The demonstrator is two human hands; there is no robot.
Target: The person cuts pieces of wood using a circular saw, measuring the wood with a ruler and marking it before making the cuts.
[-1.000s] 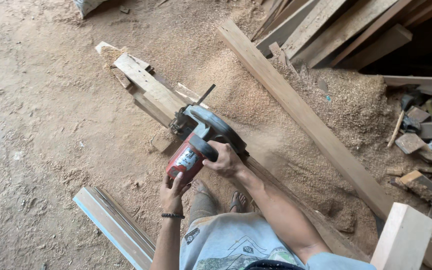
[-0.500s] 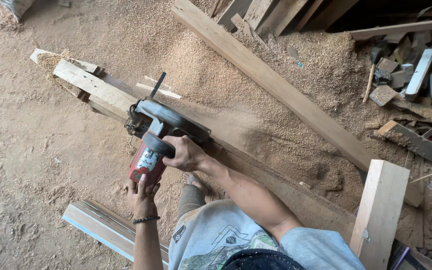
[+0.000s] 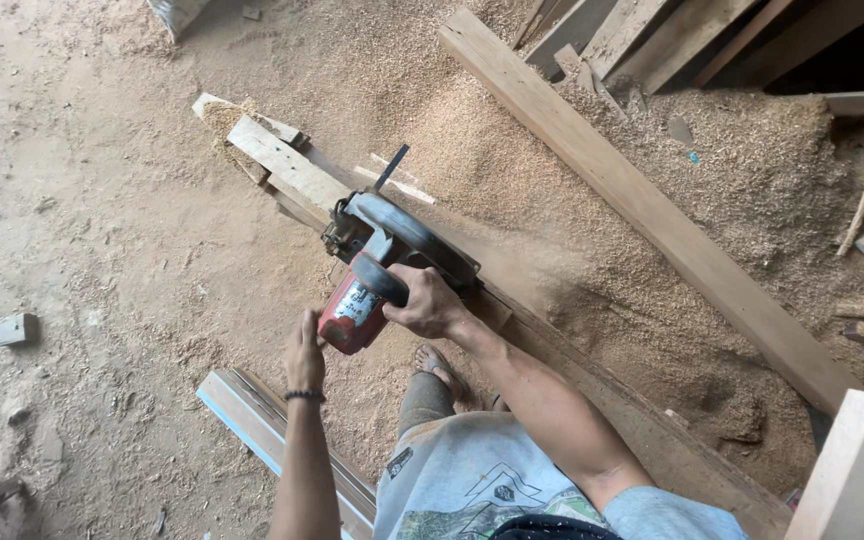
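Observation:
A red and grey circular saw (image 3: 377,260) rests on a long wooden plank (image 3: 287,165) that runs diagonally over the sawdust-covered floor. My right hand (image 3: 424,302) grips the saw's black top handle. My left hand (image 3: 304,352) presses against the red motor housing at the saw's rear. Sawdust sprays out to the right of the blade guard. My bare foot (image 3: 439,368) stands beside the plank just below the saw.
A longer thick beam (image 3: 642,205) lies parallel on the right amid heaped sawdust. A pale blue-edged board (image 3: 252,415) lies on the floor by my left arm. Stacked planks (image 3: 652,35) fill the top right, offcuts the right edge, and a light block (image 3: 857,470) the bottom right.
The view has shifted while both hands stay on the saw. The saw sits a little further along the plank, with dust still flying to the right.

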